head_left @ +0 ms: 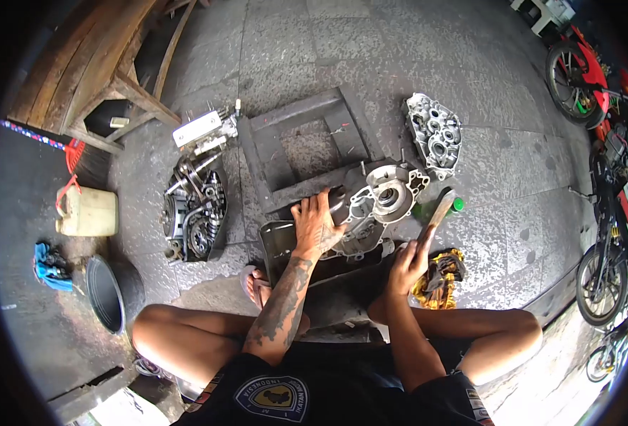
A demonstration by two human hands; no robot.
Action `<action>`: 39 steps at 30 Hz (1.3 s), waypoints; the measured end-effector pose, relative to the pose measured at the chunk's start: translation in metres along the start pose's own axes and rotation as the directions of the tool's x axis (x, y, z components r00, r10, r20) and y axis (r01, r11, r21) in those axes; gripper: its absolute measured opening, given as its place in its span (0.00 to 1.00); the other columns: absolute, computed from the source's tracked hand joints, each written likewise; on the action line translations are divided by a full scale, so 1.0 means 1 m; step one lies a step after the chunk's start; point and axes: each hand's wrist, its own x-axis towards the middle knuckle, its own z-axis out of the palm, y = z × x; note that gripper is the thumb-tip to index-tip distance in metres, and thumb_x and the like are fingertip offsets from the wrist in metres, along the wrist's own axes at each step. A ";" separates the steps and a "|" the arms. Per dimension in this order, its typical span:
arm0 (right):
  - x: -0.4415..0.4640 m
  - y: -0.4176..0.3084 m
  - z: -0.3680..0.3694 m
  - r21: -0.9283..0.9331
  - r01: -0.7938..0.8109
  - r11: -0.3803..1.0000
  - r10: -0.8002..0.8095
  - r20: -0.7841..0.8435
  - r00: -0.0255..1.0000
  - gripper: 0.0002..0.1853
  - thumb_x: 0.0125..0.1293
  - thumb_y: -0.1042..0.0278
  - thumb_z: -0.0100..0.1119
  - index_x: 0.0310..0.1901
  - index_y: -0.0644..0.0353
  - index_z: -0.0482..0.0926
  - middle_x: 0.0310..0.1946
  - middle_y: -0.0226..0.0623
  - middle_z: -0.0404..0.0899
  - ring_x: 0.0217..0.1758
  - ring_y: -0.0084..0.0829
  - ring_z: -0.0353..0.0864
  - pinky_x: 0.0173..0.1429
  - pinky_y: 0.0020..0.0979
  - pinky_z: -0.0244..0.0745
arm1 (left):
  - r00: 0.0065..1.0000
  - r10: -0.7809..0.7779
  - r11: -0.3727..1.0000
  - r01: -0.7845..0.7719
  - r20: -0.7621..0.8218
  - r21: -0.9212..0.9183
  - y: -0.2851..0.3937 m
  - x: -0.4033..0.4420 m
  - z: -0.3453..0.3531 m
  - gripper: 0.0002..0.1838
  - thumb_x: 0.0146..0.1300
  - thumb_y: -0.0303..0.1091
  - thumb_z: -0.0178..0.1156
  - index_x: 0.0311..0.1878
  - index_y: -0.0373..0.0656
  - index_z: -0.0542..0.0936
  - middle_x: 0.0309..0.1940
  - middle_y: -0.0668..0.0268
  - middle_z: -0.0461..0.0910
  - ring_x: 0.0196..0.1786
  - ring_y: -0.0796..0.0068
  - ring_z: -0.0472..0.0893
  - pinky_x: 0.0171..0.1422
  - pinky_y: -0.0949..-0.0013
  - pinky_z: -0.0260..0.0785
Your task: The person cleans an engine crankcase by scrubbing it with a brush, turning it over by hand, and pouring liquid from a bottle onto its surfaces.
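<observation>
My left hand (315, 226) rests on the left side of a metal engine crankcase half (387, 195), its fingers bent over a dark part and the thumb along the edge. The case stands tilted above a dark metal tray (277, 241). In my right hand (408, 268), to the right of the case, is a long, flat tool with a wooden-looking handle (438, 214), pointing up and away from me; its exact kind is unclear. Behind the tool a green bottle (458, 205) lies partly hidden. A yellow and black cloth (440, 277) is bunched beside my right hand.
A dark frame (293, 113) lies beyond the tray. Another crankcase half (435, 135) is at right; a tray of engine parts (197, 209) and a cylinder head (204, 131) are at left. A bucket (106, 295), jerrycan (90, 213), wooden bench (79, 64) and motorcycles (605, 263) stand around.
</observation>
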 end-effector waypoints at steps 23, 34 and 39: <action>0.012 -0.006 -0.031 0.173 -0.102 0.980 0.113 -0.053 0.992 0.23 0.76 0.63 0.48 0.66 0.68 0.72 0.54 0.48 0.83 0.47 0.35 0.86 0.54 0.36 0.77 | 0.976 -0.211 0.946 0.192 -0.048 -0.261 -0.006 -0.017 -0.129 0.24 0.44 0.35 0.68 0.46 0.43 0.74 0.39 0.52 0.82 0.43 0.49 0.81 0.51 0.56 0.72; 0.030 0.032 0.017 -0.350 -0.264 0.899 0.361 0.248 0.899 0.22 0.75 0.56 0.51 0.67 0.49 0.66 0.44 0.55 0.84 0.40 0.62 0.84 0.41 0.57 0.78 | 0.978 -0.180 0.980 0.170 0.108 0.102 -0.007 -0.040 -0.209 0.21 0.45 0.35 0.66 0.44 0.47 0.71 0.35 0.55 0.83 0.40 0.46 0.83 0.49 0.54 0.73; 0.022 0.032 0.013 -0.454 -0.109 0.884 0.237 0.236 0.942 0.14 0.75 0.57 0.52 0.52 0.55 0.79 0.49 0.42 0.79 0.56 0.46 0.75 0.56 0.50 0.71 | 0.979 -0.167 0.933 0.119 0.116 0.341 0.005 -0.047 -0.207 0.24 0.43 0.35 0.69 0.45 0.50 0.71 0.39 0.56 0.83 0.51 0.45 0.77 0.58 0.50 0.69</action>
